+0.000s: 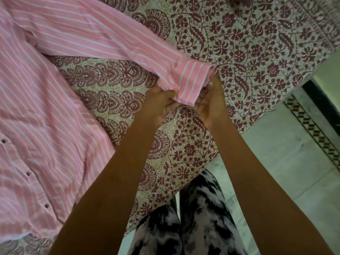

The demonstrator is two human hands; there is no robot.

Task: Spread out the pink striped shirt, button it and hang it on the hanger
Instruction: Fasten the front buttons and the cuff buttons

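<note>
The pink striped shirt [42, 100] lay spread on the maroon floral bedsheet [248, 52], its body to the left with the button placket running near the left edge, and one sleeve reaching across to the right toward the hands. Both hands met at that sleeve's cuff [191, 83]. The left hand [161, 103] gripped the cuff's near edge with curled fingers, and the right hand [211, 102] cupped its far side, fingers bent round the fabric. Patterned black-and-white trousers [193, 218] showed below, beside a pale tiled floor [285, 153].
</note>
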